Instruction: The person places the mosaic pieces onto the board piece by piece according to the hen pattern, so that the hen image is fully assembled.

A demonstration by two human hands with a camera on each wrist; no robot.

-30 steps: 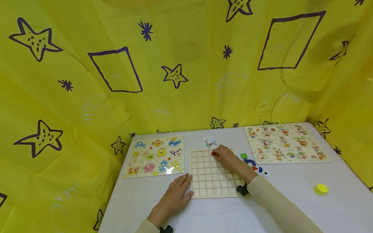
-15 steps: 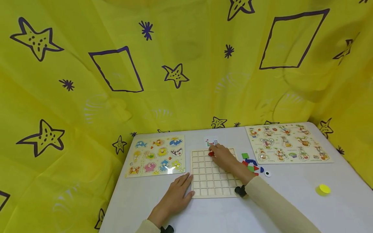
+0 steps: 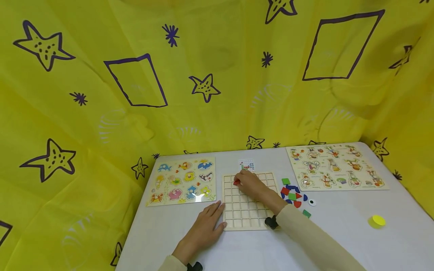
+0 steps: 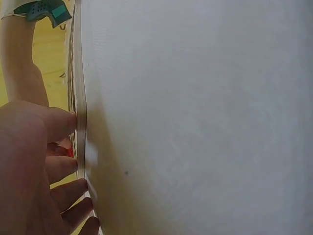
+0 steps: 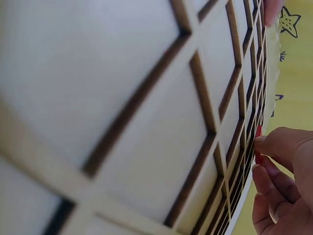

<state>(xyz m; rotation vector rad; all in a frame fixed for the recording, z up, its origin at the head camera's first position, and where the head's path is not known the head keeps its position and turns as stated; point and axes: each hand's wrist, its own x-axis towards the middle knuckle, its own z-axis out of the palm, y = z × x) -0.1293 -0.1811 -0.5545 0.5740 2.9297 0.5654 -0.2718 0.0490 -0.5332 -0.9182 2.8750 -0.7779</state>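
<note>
Between thumb and fingers, my right hand [image 3: 253,186] pinches a small red piece [image 3: 236,183] over the upper left cells of a wooden grid board [image 3: 236,206]. The right wrist view shows the red piece [image 5: 258,139] at the fingertips, close to the board's ridges; whether it touches a cell I cannot tell. My left hand [image 3: 205,225] lies on the table with its fingers extended, their tips touching the board's left edge. In the left wrist view the left hand's thumb and fingers [image 4: 63,196] are along that edge. A small picture card [image 3: 250,165] lies beyond the board.
Loose coloured pieces, including a green square [image 3: 286,181], a red half-round [image 3: 297,204] and a white eye disc [image 3: 312,202], lie right of the board. Picture puzzles stand left [image 3: 184,188] and right [image 3: 333,175]. A yellow round piece [image 3: 378,221] lies farther right.
My right hand has moved left across the board's top with the red piece, from a middle column towards the left columns. More loose pieces now show behind the arm. The left hand stays put.
</note>
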